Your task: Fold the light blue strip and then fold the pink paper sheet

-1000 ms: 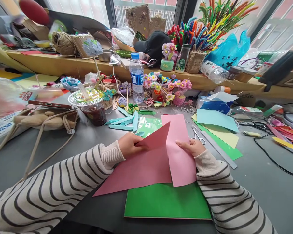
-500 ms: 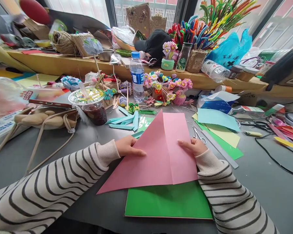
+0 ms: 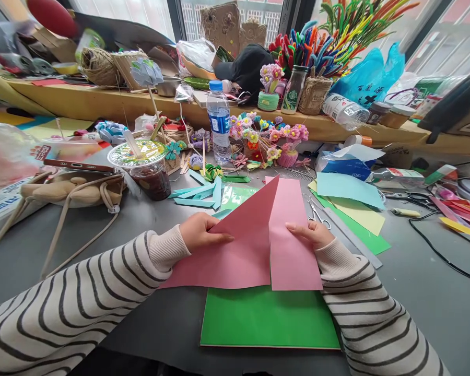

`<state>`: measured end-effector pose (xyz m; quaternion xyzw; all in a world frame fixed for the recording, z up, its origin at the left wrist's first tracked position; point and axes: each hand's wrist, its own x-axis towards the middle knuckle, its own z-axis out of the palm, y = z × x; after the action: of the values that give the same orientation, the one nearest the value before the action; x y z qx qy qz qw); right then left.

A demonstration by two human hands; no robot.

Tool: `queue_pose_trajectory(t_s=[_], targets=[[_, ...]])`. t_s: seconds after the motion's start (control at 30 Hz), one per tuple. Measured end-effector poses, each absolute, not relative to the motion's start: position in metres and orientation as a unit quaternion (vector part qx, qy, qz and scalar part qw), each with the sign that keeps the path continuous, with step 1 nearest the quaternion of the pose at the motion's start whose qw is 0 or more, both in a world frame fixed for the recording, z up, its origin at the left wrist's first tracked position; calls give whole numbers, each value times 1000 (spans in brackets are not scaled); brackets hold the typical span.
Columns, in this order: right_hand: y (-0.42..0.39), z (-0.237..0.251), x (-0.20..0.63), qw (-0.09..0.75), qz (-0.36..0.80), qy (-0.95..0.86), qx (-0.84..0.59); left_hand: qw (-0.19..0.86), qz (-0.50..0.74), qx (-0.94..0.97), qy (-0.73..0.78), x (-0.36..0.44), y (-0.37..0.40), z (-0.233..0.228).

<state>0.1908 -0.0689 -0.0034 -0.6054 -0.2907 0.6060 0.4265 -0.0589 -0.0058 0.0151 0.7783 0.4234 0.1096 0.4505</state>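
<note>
Both hands are working one pink sheet (image 3: 258, 245) on a grey table (image 3: 423, 292). Left hand (image 3: 201, 231) is pinching the sheet's folded-over left flap at its edge, thumb on top and fingers tucked under, so the flap is rising as a triangle whose tip is pointing up toward the back of the table. Right hand (image 3: 311, 233) is lying at the sheet's right edge, fingers curled and pressing the flat part down, holding it rather than gripping anything else. Pink sheet is sitting in front of the person, its lower edge overlapping a green card (image 3: 266, 318) lying nearest the body. Scissors (image 3: 317, 215) and a ruler (image 3: 352, 237) are lying just beside the right hand, with light blue, yellow and green paper (image 3: 348, 196) behind them. Teal strips (image 3: 198, 194) are spread beyond the left hand. Farther back, a water bottle (image 3: 218, 122) is standing upright among small paper flowers (image 3: 270, 138), and a lidded drink cup (image 3: 144, 169) is standing to the left, near a phone (image 3: 78, 166) resting on a beige bag (image 3: 68, 192).
</note>
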Motion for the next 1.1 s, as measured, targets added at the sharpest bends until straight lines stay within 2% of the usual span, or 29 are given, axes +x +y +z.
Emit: queue_pose_trajectory(t_s=[0.4, 0.83, 1.1], targets=[[-69, 3, 187, 455, 585, -264, -617, 380, 181, 819, 390, -55, -15, 17], [-65, -5, 193, 417, 599, -279, -624, 432, 158, 780, 424, -59, -12, 17], [-65, 1, 189, 436, 612, -228, -619, 342, 229, 824, 388, -57, -18, 20]])
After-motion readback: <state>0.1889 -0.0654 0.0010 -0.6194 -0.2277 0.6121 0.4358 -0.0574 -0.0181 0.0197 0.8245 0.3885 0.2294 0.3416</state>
